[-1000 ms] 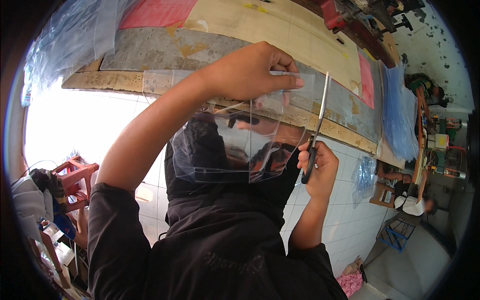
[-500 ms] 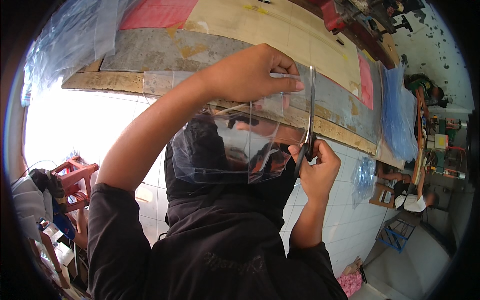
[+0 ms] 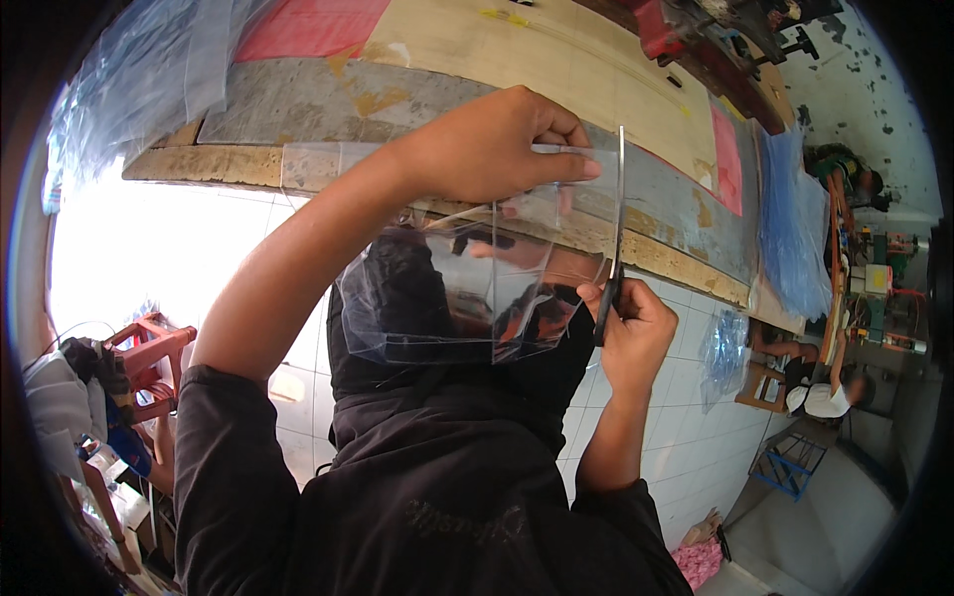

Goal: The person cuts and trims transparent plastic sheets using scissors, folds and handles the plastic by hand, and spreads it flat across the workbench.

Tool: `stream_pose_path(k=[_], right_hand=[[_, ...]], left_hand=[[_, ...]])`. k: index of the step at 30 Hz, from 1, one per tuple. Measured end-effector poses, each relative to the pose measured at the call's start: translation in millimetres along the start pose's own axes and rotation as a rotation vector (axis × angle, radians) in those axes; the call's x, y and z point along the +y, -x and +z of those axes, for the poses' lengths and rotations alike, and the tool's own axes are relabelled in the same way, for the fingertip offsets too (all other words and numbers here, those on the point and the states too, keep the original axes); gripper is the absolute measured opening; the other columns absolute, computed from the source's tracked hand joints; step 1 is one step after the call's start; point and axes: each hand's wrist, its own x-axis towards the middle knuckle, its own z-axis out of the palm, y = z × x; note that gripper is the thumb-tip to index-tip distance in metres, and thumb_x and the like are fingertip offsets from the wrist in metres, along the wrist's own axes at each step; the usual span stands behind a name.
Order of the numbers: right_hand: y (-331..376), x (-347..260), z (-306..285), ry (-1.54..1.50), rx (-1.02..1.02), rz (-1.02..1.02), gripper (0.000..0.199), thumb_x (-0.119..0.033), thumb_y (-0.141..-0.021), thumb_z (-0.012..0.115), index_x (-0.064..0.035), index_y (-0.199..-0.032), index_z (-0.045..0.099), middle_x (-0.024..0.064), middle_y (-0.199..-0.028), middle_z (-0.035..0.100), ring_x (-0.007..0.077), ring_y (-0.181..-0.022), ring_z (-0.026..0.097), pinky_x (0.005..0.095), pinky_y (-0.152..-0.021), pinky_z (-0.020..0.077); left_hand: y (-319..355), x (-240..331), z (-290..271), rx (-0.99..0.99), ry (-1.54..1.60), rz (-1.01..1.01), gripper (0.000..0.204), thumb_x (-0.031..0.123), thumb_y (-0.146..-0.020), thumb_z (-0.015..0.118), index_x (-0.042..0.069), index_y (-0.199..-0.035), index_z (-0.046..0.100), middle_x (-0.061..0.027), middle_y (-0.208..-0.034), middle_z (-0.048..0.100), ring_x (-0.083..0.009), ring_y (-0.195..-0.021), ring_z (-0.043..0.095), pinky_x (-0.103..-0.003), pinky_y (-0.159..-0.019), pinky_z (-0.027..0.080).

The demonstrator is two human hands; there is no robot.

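With the left hand (image 3: 517, 145) pinching the clear plastic piece (image 3: 465, 298) in front of the bench (image 3: 278, 97), and the right hand (image 3: 639, 333) gripping scissors (image 3: 620, 214) at its right edge, a clean cut calls for taut plastic and blades lined up with that edge.

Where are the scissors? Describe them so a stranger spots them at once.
Find the long workbench across the top, then the right hand below its near edge. That hand holds the scissors, pointing up beside the right edge of the clear plastic. Their black handle and slim, shiny metal blades set them apart from that see-through plastic.
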Motion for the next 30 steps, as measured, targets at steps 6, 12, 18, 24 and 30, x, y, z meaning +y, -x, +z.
stream_pose_path(k=[6,12,18,24,30], right_hand=[[4.6,14.5,-14.8,-0.454,0.02,0.224,0.005,0.005,-0.089,0.071,0.0042,-0.093,0.071,0.0087,-0.084,0.075,0.0087,-0.061,0.063,0.0216,-0.057,0.0514],[-6.0,25.4,-63.5,0.144,0.18,0.106,0.014,0.005,-0.087,0.071,0.0067,-0.1,0.069,0.0088,-0.09,0.076,0.0116,-0.073,0.068,0.0248,-0.067,0.0525],[-35.5,62.6,-111.5,0.262,0.303,-0.01,0.023,-0.001,-0.083,0.077,0.0006,-0.106,0.071,0.0111,-0.093,0.076,0.019,-0.078,0.07,0.0301,-0.068,0.0517],[-68.7,56.8,-123.4,0.397,0.303,-0.084,0.025,0.0,-0.08,0.079,0.0004,-0.103,0.069,0.0123,-0.102,0.073,0.0201,-0.088,0.069,0.0319,-0.071,0.05],[-72.2,42.5,-130.1,0.439,0.127,-0.107,0.013,0.001,-0.083,0.074,0.0017,-0.096,0.069,0.0098,-0.107,0.07,0.0267,-0.094,0.067,0.0345,-0.078,0.0495]], left_hand=[[0.4,3.3,0.4,-0.011,0.007,-0.017,0.028,0.025,-0.1,0.067,-0.003,-0.102,0.069,-0.0042,-0.077,0.073,-0.0064,-0.052,0.055,-0.023,-0.049,0.046],[-1.1,-0.6,1.5,-0.002,0.024,-0.027,0.031,0.027,-0.1,0.067,-0.003,-0.104,0.068,-0.0051,-0.08,0.073,-0.0072,-0.062,0.062,-0.023,-0.051,0.048],[-1.1,3.8,2.2,-0.015,0.029,-0.066,0.03,0.027,-0.102,0.066,-0.003,-0.104,0.067,-0.0065,-0.083,0.073,-0.0084,-0.073,0.068,-0.024,-0.054,0.05],[-2.5,2.6,4.0,-0.003,0.034,-0.071,0.027,0.024,-0.102,0.065,-0.003,-0.105,0.066,-0.0068,-0.083,0.073,-0.0084,-0.073,0.068,-0.023,-0.058,0.049],[-6.6,1.6,6.5,0.058,0.002,-0.012,0.032,0.027,-0.099,0.068,-0.003,-0.109,0.065,-0.0084,-0.083,0.073,-0.0094,-0.056,0.059,-0.026,-0.051,0.048]])
